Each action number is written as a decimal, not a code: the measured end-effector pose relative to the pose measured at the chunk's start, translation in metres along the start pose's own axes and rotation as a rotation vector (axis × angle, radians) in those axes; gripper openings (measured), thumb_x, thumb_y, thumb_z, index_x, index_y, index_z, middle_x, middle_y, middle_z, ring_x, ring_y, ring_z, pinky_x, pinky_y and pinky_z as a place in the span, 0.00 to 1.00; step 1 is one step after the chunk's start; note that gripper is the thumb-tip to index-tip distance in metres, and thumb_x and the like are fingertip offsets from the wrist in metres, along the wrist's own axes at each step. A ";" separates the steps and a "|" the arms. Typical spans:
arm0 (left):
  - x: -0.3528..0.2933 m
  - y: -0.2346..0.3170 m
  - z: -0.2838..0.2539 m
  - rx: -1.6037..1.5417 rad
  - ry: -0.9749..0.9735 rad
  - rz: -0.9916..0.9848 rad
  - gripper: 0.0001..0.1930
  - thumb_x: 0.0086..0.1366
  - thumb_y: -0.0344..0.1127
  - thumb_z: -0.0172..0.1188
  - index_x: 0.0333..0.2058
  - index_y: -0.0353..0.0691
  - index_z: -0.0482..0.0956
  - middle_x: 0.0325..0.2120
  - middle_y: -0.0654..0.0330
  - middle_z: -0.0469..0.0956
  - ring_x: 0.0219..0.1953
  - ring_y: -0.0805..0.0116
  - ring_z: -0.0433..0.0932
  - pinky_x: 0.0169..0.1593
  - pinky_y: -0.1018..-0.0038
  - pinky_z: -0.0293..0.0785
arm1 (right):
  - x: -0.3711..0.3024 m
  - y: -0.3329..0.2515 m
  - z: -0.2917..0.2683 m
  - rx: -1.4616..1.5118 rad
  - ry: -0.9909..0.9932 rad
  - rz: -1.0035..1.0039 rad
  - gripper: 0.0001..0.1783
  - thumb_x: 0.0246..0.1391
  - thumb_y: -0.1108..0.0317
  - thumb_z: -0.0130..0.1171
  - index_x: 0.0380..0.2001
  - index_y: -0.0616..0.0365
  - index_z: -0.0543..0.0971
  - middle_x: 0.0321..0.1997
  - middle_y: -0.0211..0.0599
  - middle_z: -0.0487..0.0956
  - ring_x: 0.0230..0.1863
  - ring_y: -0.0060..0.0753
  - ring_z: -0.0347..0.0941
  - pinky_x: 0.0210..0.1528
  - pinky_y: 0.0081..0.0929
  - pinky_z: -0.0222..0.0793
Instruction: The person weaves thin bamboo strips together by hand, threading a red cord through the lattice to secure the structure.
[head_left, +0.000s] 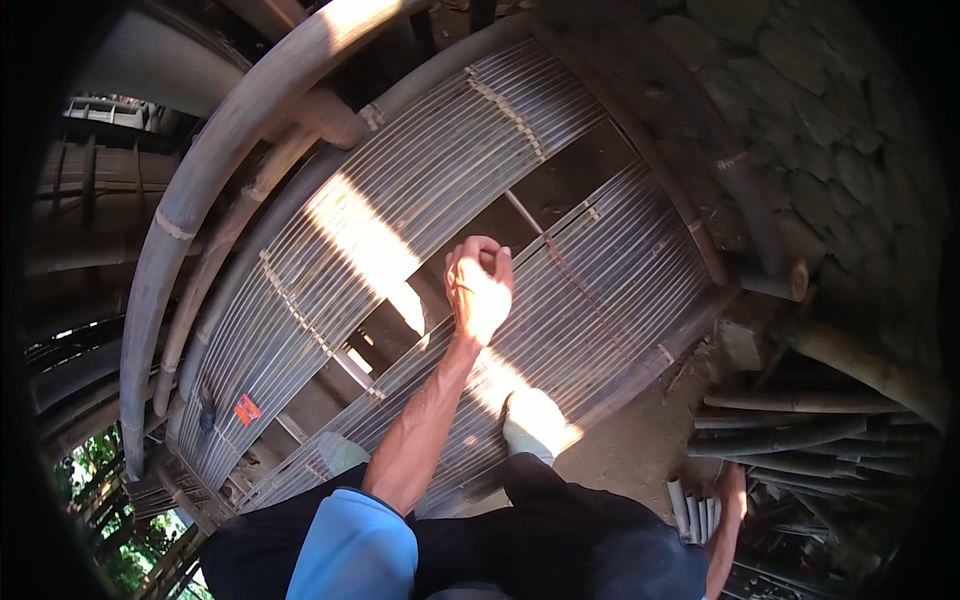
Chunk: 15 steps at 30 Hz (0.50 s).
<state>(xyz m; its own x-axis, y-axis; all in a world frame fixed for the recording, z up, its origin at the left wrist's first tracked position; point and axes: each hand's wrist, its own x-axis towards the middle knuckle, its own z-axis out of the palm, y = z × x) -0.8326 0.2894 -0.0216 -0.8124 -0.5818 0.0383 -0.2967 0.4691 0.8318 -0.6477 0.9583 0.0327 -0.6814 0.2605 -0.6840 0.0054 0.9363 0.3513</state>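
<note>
My left hand [480, 290] is closed, its fingers curled in with the thumb near them, over the dark gap in a bamboo slat bench [610, 270]. Whatever it may hold is hidden. A thin rod [523, 212] crosses the gap just beyond the hand. At the lower right, my right hand [736, 485] hangs low beside a cluster of short, pale cut bamboo pieces [692, 510]. Its fingers are not visible, so I cannot tell whether it grips them. A pale-covered foot [533, 422] of mine is at the bench's near edge.
Thick curved bamboo poles [165, 250] form a rail along the left. A small red packet [247, 408] and a dark small object [207, 415] lie on the far left slats. Several bamboo poles [800, 440] are stacked at right, near a stone-patterned surface [830, 120].
</note>
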 end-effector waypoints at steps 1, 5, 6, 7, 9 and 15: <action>0.000 -0.012 -0.007 -0.041 0.013 -0.110 0.04 0.64 0.32 0.64 0.35 0.40 0.80 0.24 0.59 0.78 0.33 0.56 0.74 0.44 0.58 0.72 | 0.018 -0.088 -0.082 0.151 0.242 -0.155 0.28 0.49 0.60 0.73 0.52 0.60 0.78 0.47 0.58 0.80 0.49 0.59 0.78 0.50 0.51 0.75; -0.006 -0.029 0.019 0.005 0.014 0.005 0.07 0.67 0.35 0.63 0.37 0.37 0.82 0.28 0.57 0.77 0.27 0.66 0.74 0.35 0.68 0.74 | 0.029 -0.337 -0.246 0.869 0.669 -0.403 0.16 0.56 0.64 0.71 0.26 0.63 0.76 0.24 0.45 0.76 0.24 0.44 0.71 0.30 0.36 0.70; -0.005 -0.026 0.029 -0.003 -0.004 -0.044 0.08 0.67 0.35 0.62 0.39 0.36 0.83 0.28 0.57 0.79 0.28 0.69 0.75 0.35 0.71 0.75 | 0.021 -0.377 -0.275 0.794 0.847 -0.551 0.20 0.54 0.61 0.73 0.24 0.61 0.73 0.24 0.42 0.75 0.23 0.40 0.70 0.28 0.36 0.69; -0.004 -0.019 0.039 -0.017 -0.014 -0.045 0.08 0.67 0.35 0.62 0.39 0.36 0.83 0.28 0.57 0.79 0.28 0.69 0.75 0.35 0.71 0.75 | 0.025 -0.403 -0.289 0.779 0.828 -0.623 0.19 0.52 0.59 0.74 0.27 0.61 0.77 0.29 0.41 0.77 0.30 0.40 0.74 0.32 0.37 0.71; 0.003 -0.012 0.040 -0.179 -0.102 -0.167 0.09 0.66 0.34 0.64 0.40 0.35 0.83 0.28 0.58 0.81 0.28 0.70 0.77 0.36 0.70 0.76 | 0.039 -0.454 -0.299 0.766 0.931 -0.744 0.18 0.50 0.59 0.76 0.31 0.61 0.79 0.36 0.42 0.78 0.39 0.43 0.76 0.38 0.38 0.73; 0.014 -0.019 0.019 -0.288 -0.411 -0.362 0.13 0.65 0.32 0.62 0.47 0.37 0.83 0.34 0.55 0.84 0.35 0.65 0.82 0.43 0.70 0.77 | 0.058 -0.482 -0.264 0.716 0.821 -0.752 0.13 0.52 0.65 0.71 0.35 0.62 0.80 0.36 0.45 0.75 0.40 0.47 0.74 0.43 0.43 0.73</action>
<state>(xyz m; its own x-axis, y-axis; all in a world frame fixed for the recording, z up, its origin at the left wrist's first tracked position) -0.8479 0.2847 -0.0471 -0.8293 -0.3405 -0.4431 -0.4889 0.0582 0.8704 -0.8832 0.4604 -0.0075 -0.9289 -0.3534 0.1103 -0.3561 0.7714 -0.5274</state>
